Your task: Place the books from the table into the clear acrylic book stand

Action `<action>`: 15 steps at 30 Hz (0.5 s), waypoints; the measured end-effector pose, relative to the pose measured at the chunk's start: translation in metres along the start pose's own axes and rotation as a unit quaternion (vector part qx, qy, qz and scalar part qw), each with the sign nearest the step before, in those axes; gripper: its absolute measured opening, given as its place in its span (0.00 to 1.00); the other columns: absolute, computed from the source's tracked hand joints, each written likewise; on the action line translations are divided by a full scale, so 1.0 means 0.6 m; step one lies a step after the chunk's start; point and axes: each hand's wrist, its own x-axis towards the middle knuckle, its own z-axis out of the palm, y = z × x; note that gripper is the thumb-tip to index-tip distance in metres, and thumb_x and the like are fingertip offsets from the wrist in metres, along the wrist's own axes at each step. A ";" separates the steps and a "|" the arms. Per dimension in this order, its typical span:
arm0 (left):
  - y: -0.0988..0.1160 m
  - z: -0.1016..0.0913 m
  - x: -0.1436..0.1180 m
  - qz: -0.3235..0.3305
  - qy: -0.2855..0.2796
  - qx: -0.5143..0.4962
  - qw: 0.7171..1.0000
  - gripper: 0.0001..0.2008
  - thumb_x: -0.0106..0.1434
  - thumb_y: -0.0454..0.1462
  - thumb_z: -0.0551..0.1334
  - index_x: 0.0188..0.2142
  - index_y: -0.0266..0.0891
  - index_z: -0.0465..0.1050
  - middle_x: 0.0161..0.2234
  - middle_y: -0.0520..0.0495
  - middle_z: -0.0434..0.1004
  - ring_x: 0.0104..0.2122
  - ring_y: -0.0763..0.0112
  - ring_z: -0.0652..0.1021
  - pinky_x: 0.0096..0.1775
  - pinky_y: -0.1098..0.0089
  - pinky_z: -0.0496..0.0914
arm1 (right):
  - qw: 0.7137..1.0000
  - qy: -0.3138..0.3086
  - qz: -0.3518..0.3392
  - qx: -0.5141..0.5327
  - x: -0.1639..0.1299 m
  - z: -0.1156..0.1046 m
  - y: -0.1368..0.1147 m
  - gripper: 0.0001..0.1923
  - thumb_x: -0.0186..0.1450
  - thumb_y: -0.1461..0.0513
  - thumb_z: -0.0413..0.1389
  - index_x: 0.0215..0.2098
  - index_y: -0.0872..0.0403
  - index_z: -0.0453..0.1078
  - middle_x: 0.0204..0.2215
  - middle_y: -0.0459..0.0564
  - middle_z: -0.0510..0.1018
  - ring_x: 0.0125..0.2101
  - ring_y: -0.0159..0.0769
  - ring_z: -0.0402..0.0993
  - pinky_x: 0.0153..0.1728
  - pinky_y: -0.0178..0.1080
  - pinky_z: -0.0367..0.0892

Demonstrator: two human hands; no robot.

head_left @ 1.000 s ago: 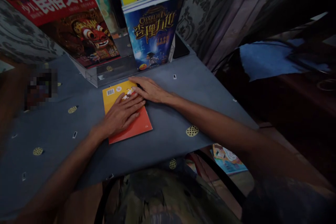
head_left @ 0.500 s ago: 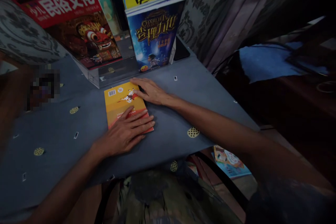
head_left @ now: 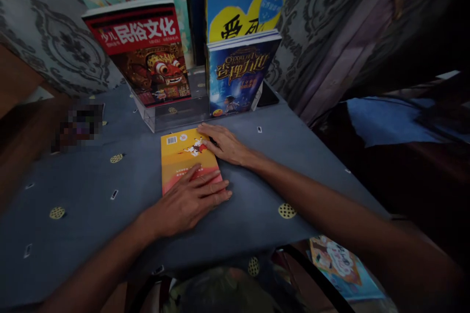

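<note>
A thin yellow-to-orange book (head_left: 183, 156) lies flat on the blue-grey tablecloth (head_left: 91, 195), back cover up with a barcode at its far left corner. My left hand (head_left: 189, 200) rests palm down on the book's near end, fingers spread across it. My right hand (head_left: 225, 144) lies flat against the book's far right edge, fingertips on the cover. Neither hand grips anything.
A clear plastic stand (head_left: 172, 117) behind the book holds a red magazine with a mask (head_left: 147, 54), a dark blue book (head_left: 235, 73) and a blue-and-yellow book (head_left: 246, 10) upright. Patterned wallpaper is behind. The table's edge runs near my body; a picture book (head_left: 338, 266) lies on the floor below.
My left hand has slid from the middle of the book down to its near end. The view has tilted up, showing more of the standing books.
</note>
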 end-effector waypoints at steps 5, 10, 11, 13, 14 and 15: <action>-0.001 -0.002 -0.001 0.005 -0.005 -0.005 1.000 0.23 0.75 0.35 0.49 0.67 0.49 0.61 0.66 0.50 0.66 0.69 0.63 0.61 0.70 0.46 0.46 | 1.000 -0.003 0.010 -0.013 0.001 0.000 -0.010 0.22 0.72 0.61 0.48 0.62 0.54 0.68 0.64 0.57 0.70 0.67 0.45 0.61 0.66 0.58 0.57; -0.002 -0.003 -0.001 0.006 0.005 -0.013 1.000 0.23 0.75 0.35 0.50 0.66 0.50 0.62 0.66 0.50 0.67 0.70 0.64 0.59 0.70 0.47 0.46 | 1.000 -0.002 0.009 -0.028 -0.009 0.000 -0.023 0.20 0.71 0.64 0.48 0.58 0.56 0.71 0.62 0.59 0.73 0.67 0.46 0.62 0.66 0.59 0.56; -0.002 -0.002 -0.001 0.006 0.007 -0.014 1.000 0.22 0.75 0.35 0.50 0.66 0.50 0.63 0.66 0.50 0.68 0.70 0.64 0.59 0.70 0.46 0.47 | 1.000 -0.002 0.004 -0.027 -0.014 -0.001 -0.026 0.20 0.70 0.64 0.48 0.58 0.57 0.71 0.61 0.59 0.73 0.66 0.46 0.63 0.66 0.59 0.57; -0.002 0.000 -0.001 0.005 0.009 -0.017 1.000 0.22 0.75 0.35 0.50 0.65 0.49 0.64 0.65 0.50 0.68 0.70 0.63 0.60 0.70 0.46 0.47 | 1.000 -0.003 -0.009 -0.020 -0.027 -0.005 -0.033 0.20 0.70 0.64 0.48 0.58 0.55 0.71 0.60 0.58 0.75 0.65 0.46 0.65 0.66 0.59 0.58; -0.002 0.001 -0.001 0.005 0.009 -0.019 1.000 0.22 0.75 0.35 0.50 0.65 0.49 0.64 0.65 0.50 0.69 0.69 0.63 0.60 0.70 0.46 0.48 | 1.000 -0.003 -0.015 -0.015 -0.033 -0.007 -0.037 0.20 0.70 0.64 0.49 0.58 0.53 0.71 0.59 0.57 0.76 0.64 0.45 0.67 0.65 0.59 0.59; -0.002 0.002 -0.001 0.005 0.010 -0.021 1.000 0.21 0.75 0.36 0.50 0.65 0.49 0.64 0.65 0.50 0.69 0.69 0.62 0.61 0.70 0.45 0.48 | 1.000 -0.002 -0.020 -0.011 -0.038 -0.009 -0.041 0.20 0.70 0.64 0.49 0.58 0.52 0.71 0.59 0.55 0.77 0.64 0.45 0.68 0.65 0.59 0.60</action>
